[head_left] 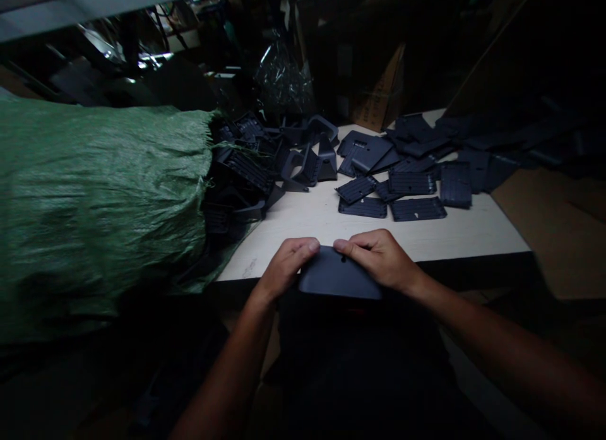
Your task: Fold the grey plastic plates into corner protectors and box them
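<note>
Low in the centre of the frame, both hands close on one dark plastic piece (pixel 338 281) at the near edge of the table (pixel 322 225). The left hand (pixel 284 266) grips its left corner with the thumb on top, and the right hand (pixel 381 258) pinches its right side. Handling it well, I judge, calls for even pressure from both thumbs and the piece braced against the edge. Similar parts (pixel 284 159) spill from the green sack (pixel 95 200) at left; flat ribbed plates (pixel 411 186) lie upper right.
</note>
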Available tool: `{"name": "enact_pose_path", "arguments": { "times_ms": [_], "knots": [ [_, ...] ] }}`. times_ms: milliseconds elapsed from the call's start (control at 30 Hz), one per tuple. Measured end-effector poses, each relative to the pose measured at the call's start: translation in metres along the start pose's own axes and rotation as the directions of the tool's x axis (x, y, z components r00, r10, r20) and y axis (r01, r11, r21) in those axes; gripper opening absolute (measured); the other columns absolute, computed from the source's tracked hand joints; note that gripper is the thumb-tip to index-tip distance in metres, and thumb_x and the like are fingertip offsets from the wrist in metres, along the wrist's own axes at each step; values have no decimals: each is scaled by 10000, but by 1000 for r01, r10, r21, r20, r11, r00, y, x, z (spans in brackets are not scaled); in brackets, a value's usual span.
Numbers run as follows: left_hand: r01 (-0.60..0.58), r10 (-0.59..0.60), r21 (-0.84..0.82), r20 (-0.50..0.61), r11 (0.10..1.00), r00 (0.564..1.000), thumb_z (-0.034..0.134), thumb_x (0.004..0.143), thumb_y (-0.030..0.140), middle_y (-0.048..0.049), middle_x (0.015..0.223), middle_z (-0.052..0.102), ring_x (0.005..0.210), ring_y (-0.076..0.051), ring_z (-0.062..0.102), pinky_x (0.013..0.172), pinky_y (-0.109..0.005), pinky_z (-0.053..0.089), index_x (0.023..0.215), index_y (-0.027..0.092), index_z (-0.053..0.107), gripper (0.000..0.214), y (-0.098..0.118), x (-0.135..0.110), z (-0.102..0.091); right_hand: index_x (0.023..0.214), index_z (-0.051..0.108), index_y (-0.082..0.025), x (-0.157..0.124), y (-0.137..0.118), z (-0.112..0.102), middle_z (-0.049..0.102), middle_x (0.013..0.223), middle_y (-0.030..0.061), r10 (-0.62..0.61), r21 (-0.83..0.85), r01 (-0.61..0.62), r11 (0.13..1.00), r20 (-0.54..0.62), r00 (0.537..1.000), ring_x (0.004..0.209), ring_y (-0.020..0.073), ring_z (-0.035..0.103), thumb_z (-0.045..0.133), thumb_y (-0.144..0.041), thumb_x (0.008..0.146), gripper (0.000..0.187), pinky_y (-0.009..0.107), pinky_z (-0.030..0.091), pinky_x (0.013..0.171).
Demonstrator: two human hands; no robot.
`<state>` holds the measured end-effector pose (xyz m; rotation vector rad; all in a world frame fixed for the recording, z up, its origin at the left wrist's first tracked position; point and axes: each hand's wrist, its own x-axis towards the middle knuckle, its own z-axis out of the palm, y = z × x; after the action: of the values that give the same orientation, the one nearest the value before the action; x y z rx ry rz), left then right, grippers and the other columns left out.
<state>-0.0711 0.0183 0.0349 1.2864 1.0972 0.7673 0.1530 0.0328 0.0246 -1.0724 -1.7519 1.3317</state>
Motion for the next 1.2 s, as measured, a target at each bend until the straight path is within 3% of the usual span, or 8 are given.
{"name": "enact_pose_path", "arguments": {
  "times_ms": [133,267,367,467,600,767,1000,1200],
  "knots": [
    [122,-133,-189,-46,974,990,736,836,525,63,551,382,470,-84,330,470,-234,239,630,191,527,444,-8,1,5,548,525,-175,16,2,-8,387,516,-52,47,4,-48,999,106,993,484,89,354,571,-611,990,623,252,231,467],
    [32,-141,-368,-275,929,951,781,785,492,62,543,411,455,-86,362,446,-217,261,638,189,553,407,-21,-2,15,738,729,-161,21,6,-23,638,672,-2,-74,-115,50,992,-216,974,641,135,577,608,-568,994,495,248,394,592],
    [-202,-54,-398,-545,895,837,785,796,452,45,606,482,533,-95,430,499,-206,349,677,171,612,351,-28,-5,16,841,773,-154,16,11,-32,727,761,45,-50,-52,30,998,-432,901,701,175,668,687,-589,941,455,273,483,661],
    [-334,21,-353,-659,874,752,754,852,433,34,672,516,606,-101,446,559,-204,380,729,169,634,315,-32,-6,16,877,764,-133,5,14,-23,754,787,86,171,278,-89,956,-288,942,675,196,702,719,-655,886,524,302,544,667],
    [-248,47,-295,-552,923,832,719,900,454,43,648,456,593,-105,398,547,-216,339,706,183,590,357,-37,-7,22,1042,761,-137,-6,10,9,787,971,110,284,574,-272,773,71,956,816,216,742,795,-608,837,514,311,574,755],
    [-191,35,-331,-426,924,904,748,862,466,31,642,537,585,-112,464,565,-220,373,766,182,670,310,-37,-11,28,1096,766,-130,-9,7,27,783,1071,97,198,727,-162,667,36,979,978,230,728,814,-459,859,408,355,540,958],
    [22,-128,-702,-98,712,987,596,888,581,-105,860,765,836,-268,726,776,-357,561,956,153,733,454,-16,3,23,1022,778,-164,-24,9,21,743,855,28,17,92,-36,995,207,978,786,192,675,743,-360,918,225,276,500,723],
    [184,-198,-765,75,618,977,590,849,319,-138,851,790,821,-266,752,816,-376,573,965,153,645,210,-12,11,25,946,774,-166,-28,8,23,659,691,-5,9,-135,22,991,226,974,602,145,565,755,-363,912,200,244,393,569]
  ]
}}
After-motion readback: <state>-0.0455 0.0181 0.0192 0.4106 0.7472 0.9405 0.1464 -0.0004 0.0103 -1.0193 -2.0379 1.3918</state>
